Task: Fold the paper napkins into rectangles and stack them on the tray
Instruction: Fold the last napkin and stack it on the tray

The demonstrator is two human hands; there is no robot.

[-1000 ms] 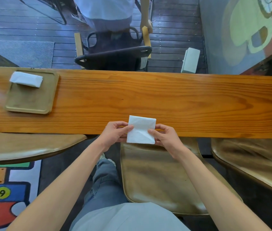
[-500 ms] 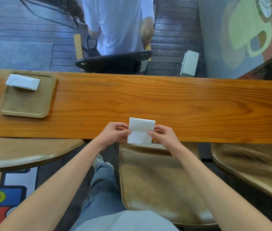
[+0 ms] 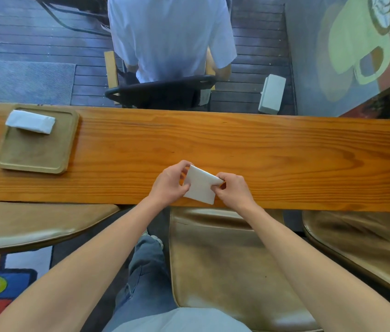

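Worktop (image 3: 261, 149): long wooden plank, grain running left to right.
Tray (image 3: 33, 161): square, wooden, set far to the left, well apart from both hands; nearer the left hand.
Folded napkin (image 3: 30, 121): white rectangle laid at the tray's far edge.
Left hand (image 3: 168, 185), right hand (image 3: 234, 191): each pinched on the napkin in work (image 3: 200, 186), held tilted at the worktop's near edge. Further folding is judged pending.

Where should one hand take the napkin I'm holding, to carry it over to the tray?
Probably the near short edge of the napkin, pinched from your side. The left hand and right hand already pinch its two sides; that edge is bare, and the tray lies to the left.
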